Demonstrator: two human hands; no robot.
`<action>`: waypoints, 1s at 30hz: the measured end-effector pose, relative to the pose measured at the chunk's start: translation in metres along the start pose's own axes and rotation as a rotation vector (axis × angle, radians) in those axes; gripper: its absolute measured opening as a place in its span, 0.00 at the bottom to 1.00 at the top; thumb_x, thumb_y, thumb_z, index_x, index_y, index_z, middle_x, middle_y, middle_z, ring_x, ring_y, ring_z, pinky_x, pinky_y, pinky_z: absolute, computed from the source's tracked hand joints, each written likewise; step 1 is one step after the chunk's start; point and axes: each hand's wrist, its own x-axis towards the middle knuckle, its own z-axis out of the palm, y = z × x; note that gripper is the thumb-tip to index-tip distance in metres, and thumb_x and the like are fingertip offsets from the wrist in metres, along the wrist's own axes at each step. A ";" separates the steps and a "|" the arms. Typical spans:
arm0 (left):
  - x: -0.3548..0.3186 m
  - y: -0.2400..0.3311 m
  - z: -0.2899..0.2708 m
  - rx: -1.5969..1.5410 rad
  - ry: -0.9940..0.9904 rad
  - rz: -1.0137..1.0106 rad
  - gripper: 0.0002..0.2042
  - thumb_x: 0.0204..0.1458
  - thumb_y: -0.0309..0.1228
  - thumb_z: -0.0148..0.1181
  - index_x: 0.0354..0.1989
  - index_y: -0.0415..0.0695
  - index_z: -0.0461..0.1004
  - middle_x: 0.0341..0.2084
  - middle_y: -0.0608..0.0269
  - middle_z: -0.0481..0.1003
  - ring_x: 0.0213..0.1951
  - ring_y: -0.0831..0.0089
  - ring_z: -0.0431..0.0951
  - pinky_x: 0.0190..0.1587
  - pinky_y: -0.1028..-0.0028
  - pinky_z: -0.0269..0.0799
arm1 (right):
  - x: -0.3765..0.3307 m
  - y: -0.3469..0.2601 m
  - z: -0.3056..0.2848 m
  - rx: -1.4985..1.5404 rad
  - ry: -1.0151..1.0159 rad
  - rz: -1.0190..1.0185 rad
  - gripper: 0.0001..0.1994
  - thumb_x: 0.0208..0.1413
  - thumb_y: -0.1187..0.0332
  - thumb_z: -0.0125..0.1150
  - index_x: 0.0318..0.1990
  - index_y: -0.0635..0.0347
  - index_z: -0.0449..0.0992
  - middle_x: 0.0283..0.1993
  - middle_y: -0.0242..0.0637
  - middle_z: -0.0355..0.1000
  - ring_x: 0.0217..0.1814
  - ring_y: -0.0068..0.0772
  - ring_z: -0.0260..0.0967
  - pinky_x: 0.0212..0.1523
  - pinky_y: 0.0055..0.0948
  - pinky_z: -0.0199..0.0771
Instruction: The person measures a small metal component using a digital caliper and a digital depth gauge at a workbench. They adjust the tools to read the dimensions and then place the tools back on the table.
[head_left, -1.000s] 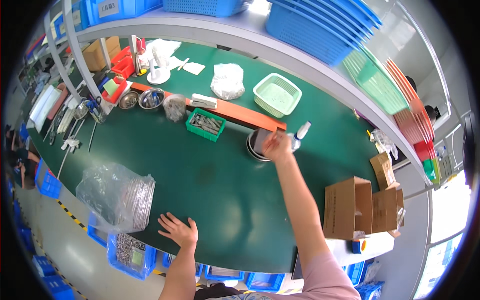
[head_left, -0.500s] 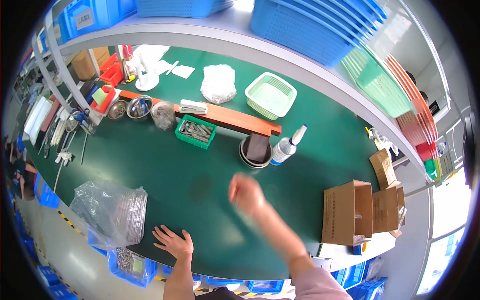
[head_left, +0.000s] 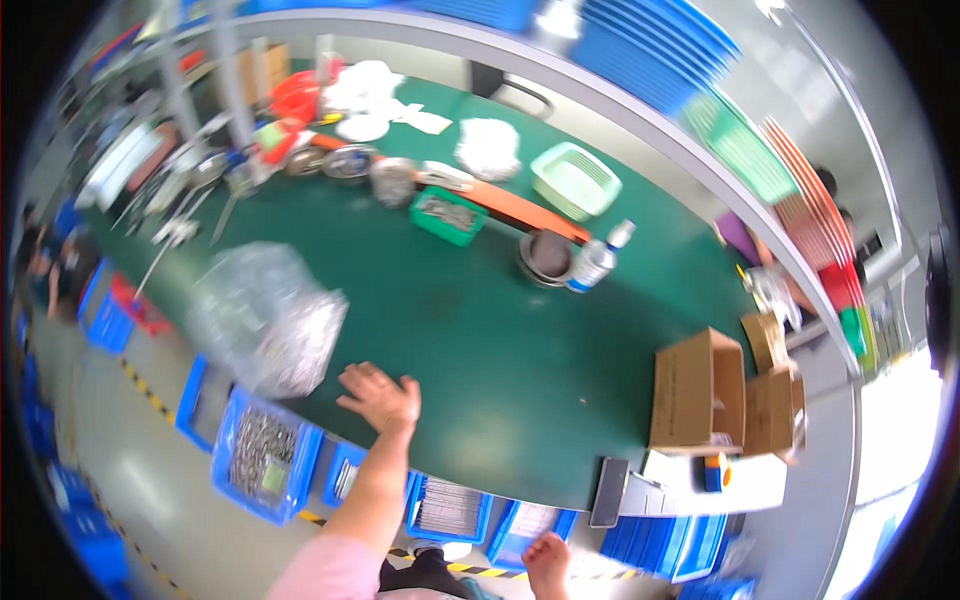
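Observation:
My left hand [head_left: 382,398] lies spread on the green table [head_left: 420,320] near its front edge, holding nothing. Just beyond its fingertips, to the left, is a clear plastic bag [head_left: 240,310] with a stack of silvery pieces [head_left: 300,350] in it. My right hand [head_left: 547,562] is low in the picture, off the table's front edge and above the floor bins. Its fingers are curled closed; whatever they hold, if anything, is hidden. A blue bin of flat pieces [head_left: 530,528] is close by it.
Metal bowls [head_left: 545,258] and a white bottle [head_left: 595,264] stand mid-table, near a green tray of metal parts [head_left: 448,214] and a pale green basket [head_left: 576,180]. Cardboard boxes [head_left: 685,395] and a dark phone-like slab [head_left: 609,492] are at right. A shelf edge [head_left: 600,110] crosses above.
My right hand has drawn back from over the middle of the table to beyond its front edge. The whole view has shifted, and my left hand stays spread by the bag.

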 end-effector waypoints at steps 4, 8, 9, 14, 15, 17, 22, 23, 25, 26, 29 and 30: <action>-0.006 -0.011 -0.004 -0.096 -0.039 0.108 0.38 0.39 0.48 0.48 0.57 0.35 0.52 0.59 0.47 0.46 0.62 0.51 0.38 0.55 0.43 0.36 | -0.074 0.047 -0.045 -0.115 0.099 -0.015 0.05 0.46 0.65 0.51 0.25 0.54 0.67 0.22 0.30 0.63 0.25 0.30 0.59 0.27 0.31 0.61; -0.001 -0.109 -0.014 -0.121 -0.244 0.681 0.26 0.38 0.45 0.51 0.42 0.35 0.68 0.52 0.48 0.59 0.55 0.56 0.56 0.50 0.55 0.56 | -0.105 0.092 -0.127 -0.180 0.083 0.050 0.04 0.46 0.66 0.50 0.24 0.53 0.67 0.21 0.30 0.63 0.25 0.30 0.58 0.27 0.31 0.61; -0.003 -0.145 -0.021 -0.146 -0.469 0.834 0.22 0.39 0.43 0.51 0.35 0.36 0.72 0.47 0.47 0.64 0.51 0.57 0.63 0.46 0.59 0.62 | -0.110 0.096 -0.133 -0.261 -0.009 0.031 0.05 0.46 0.65 0.50 0.25 0.53 0.67 0.22 0.30 0.63 0.25 0.30 0.59 0.27 0.31 0.61; -0.097 -0.420 0.001 -0.379 -0.585 0.341 0.16 0.42 0.41 0.49 0.28 0.40 0.74 0.30 0.47 0.73 0.32 0.52 0.74 0.36 0.58 0.67 | -0.121 0.130 -0.081 -0.547 -0.228 -0.028 0.11 0.46 0.61 0.52 0.32 0.58 0.70 0.27 0.32 0.67 0.30 0.29 0.63 0.30 0.32 0.65; -0.134 -0.481 0.019 -0.408 -0.480 -0.074 0.15 0.40 0.41 0.50 0.27 0.41 0.74 0.26 0.47 0.73 0.31 0.52 0.74 0.32 0.59 0.67 | -0.128 0.136 -0.067 -0.590 -0.255 -0.073 0.08 0.48 0.67 0.49 0.31 0.60 0.71 0.26 0.34 0.69 0.28 0.29 0.67 0.27 0.26 0.66; -0.226 -0.586 -0.015 -0.341 -0.342 -0.593 0.15 0.42 0.38 0.51 0.34 0.40 0.74 0.34 0.49 0.73 0.39 0.55 0.73 0.40 0.60 0.68 | -0.163 0.136 -0.040 -0.863 -0.577 -0.196 0.08 0.49 0.69 0.48 0.34 0.63 0.71 0.26 0.36 0.70 0.26 0.25 0.67 0.25 0.21 0.66; -0.608 -0.859 -0.052 0.237 -0.710 -0.660 0.15 0.42 0.35 0.50 0.40 0.46 0.73 0.42 0.53 0.71 0.46 0.58 0.70 0.45 0.61 0.66 | -0.186 0.195 -0.038 -1.164 -0.937 -0.312 0.09 0.50 0.68 0.50 0.33 0.64 0.72 0.24 0.35 0.70 0.22 0.22 0.67 0.21 0.17 0.63; -0.661 -0.865 -0.059 0.160 -0.795 -0.819 0.15 0.42 0.34 0.50 0.39 0.46 0.73 0.41 0.53 0.71 0.45 0.58 0.70 0.45 0.62 0.66 | -0.181 0.212 -0.041 -1.194 -0.943 -0.272 0.09 0.49 0.68 0.50 0.33 0.64 0.72 0.24 0.34 0.70 0.21 0.21 0.67 0.20 0.16 0.63; -0.669 -0.854 -0.046 -0.030 -0.842 -0.989 0.14 0.42 0.34 0.50 0.39 0.45 0.73 0.40 0.53 0.71 0.44 0.59 0.71 0.44 0.62 0.67 | -0.178 0.226 -0.052 -1.336 -0.861 -0.316 0.09 0.49 0.68 0.51 0.33 0.64 0.72 0.24 0.35 0.71 0.22 0.21 0.68 0.20 0.16 0.62; -0.677 -0.848 -0.043 -0.117 -0.820 -1.047 0.14 0.42 0.34 0.50 0.38 0.45 0.73 0.40 0.53 0.72 0.43 0.59 0.71 0.43 0.63 0.67 | -0.181 0.246 -0.056 -1.342 -0.902 -0.293 0.09 0.49 0.68 0.51 0.34 0.63 0.72 0.26 0.35 0.71 0.25 0.22 0.68 0.22 0.17 0.63; -0.717 -0.827 -0.070 -0.282 -0.759 -1.183 0.14 0.42 0.33 0.50 0.37 0.43 0.73 0.38 0.53 0.72 0.42 0.60 0.72 0.41 0.64 0.68 | -0.232 0.308 -0.041 -1.474 -1.028 -0.024 0.11 0.50 0.65 0.50 0.35 0.63 0.72 0.29 0.36 0.71 0.28 0.24 0.69 0.25 0.19 0.64; -0.711 -0.823 -0.065 -0.341 -0.751 -1.174 0.14 0.41 0.33 0.50 0.37 0.43 0.73 0.37 0.53 0.72 0.41 0.60 0.72 0.41 0.64 0.68 | -0.251 0.328 -0.033 -1.535 -1.053 0.052 0.11 0.50 0.65 0.50 0.35 0.63 0.72 0.29 0.36 0.72 0.29 0.24 0.69 0.26 0.20 0.65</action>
